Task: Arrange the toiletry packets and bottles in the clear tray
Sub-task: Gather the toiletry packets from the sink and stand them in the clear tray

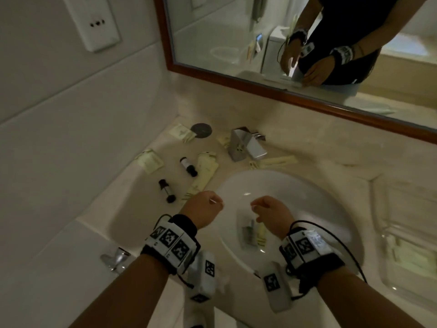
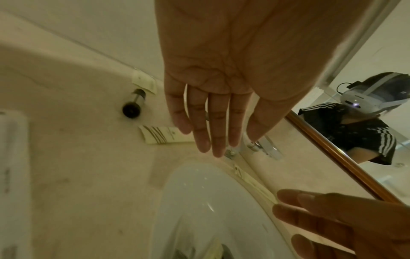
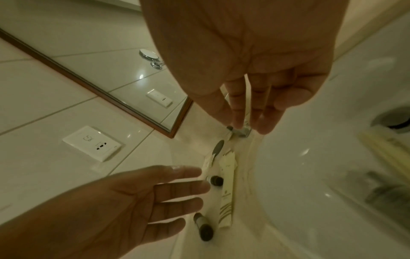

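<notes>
Both my hands hover empty over the white basin (image 1: 331,209), fingers straight in the wrist views. My left hand (image 1: 208,204) is at the basin's left rim and my right hand (image 1: 264,209) is above its middle. Two small black-capped bottles (image 1: 188,166) (image 1: 167,190) lie on the counter left of the basin, beside a long cream packet (image 1: 203,174). More cream packets (image 1: 150,159) (image 1: 181,132) (image 1: 274,161) are scattered near the back. A few packets and a dark bottle (image 1: 253,232) lie inside the basin, below my right hand. The clear tray (image 1: 406,204) stands on the counter at the right, blurred.
A chrome faucet (image 1: 246,144) rises behind the basin, with a dark round disc (image 1: 201,130) to its left. A wood-framed mirror (image 1: 283,91) runs along the back wall. A wall socket (image 1: 94,24) is on the tiled left wall. A chrome fitting (image 1: 115,258) sits at the near left.
</notes>
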{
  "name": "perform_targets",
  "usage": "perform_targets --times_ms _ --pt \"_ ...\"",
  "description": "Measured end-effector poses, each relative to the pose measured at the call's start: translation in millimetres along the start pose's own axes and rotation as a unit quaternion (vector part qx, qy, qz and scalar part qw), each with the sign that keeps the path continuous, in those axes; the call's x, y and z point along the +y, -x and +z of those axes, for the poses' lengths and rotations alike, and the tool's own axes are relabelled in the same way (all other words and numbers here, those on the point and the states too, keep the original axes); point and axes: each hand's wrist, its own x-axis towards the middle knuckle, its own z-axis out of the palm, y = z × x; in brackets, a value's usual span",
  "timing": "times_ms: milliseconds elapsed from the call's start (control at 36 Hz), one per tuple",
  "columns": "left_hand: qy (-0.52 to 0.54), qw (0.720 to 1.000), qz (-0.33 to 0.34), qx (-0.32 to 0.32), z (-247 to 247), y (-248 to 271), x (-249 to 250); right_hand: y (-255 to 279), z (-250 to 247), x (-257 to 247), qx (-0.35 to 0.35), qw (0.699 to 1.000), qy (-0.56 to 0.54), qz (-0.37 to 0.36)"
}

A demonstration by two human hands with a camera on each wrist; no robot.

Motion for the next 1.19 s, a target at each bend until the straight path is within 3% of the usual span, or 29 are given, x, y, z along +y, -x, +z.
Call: perform_targets --times_ms 472,667,861,1194 --pt "0.063 0.987 -0.112 0.097 -86 -20 -59 -61 71 -65 -0.060 0.997 0.053 -0.001" --pt "0.027 0.978 -0.153 0.141 -125 -52 -88 -100 94 -83 -0.049 0.992 0.116 0.025" --pt "-0.032 0.973 -0.211 0.082 -163 -105 -105 -152 105 -107 -0.027 0.987 0.143 0.064" --pt "-0.054 0.967 -0.238 0.068 -176 -163 -121 -205 121 -109 0.054 0.975 0.197 0.091"
